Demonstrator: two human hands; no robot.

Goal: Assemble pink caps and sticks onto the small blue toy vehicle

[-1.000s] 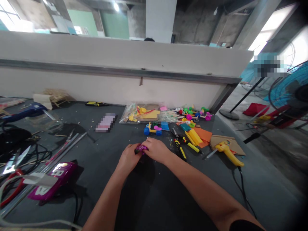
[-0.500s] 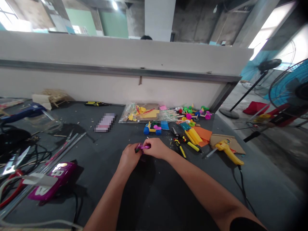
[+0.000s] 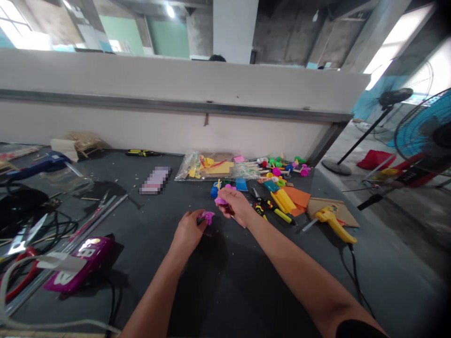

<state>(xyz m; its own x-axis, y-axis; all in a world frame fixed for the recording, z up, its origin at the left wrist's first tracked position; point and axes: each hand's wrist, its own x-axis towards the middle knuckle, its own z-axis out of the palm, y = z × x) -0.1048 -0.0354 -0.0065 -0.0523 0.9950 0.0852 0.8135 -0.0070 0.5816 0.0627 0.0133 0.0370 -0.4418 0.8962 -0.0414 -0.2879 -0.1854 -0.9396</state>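
Note:
My left hand (image 3: 190,230) is closed, with a small magenta plastic piece (image 3: 208,217) pinched at its fingertips; a dark bit shows beside the piece. To the right and a little farther away, my right hand (image 3: 237,205) grips a small pink-purple piece (image 3: 221,200) between thumb and fingers. The two hands are apart. Just behind my right hand stands a little toy with a blue wheel (image 3: 214,189) and a yellow upright (image 3: 219,183), partly covered by the hand. Pliers with yellow-and-black handles (image 3: 282,215) lie right of my right hand.
A yellow glue gun (image 3: 333,223) rests on cardboard at right, near orange sheets (image 3: 299,197). A plastic bag of parts (image 3: 211,166) and colourful wheels lie at the back. Leftward are a pixelated phone-like object (image 3: 155,180), a magenta case (image 3: 79,265), red-handled scissors (image 3: 23,272) and clear rods.
My hands have separated. The right one has moved away and slightly right with the pink-purple piece, now covering part of the wheeled toy. The left hand stays nearly in place with its magenta piece.

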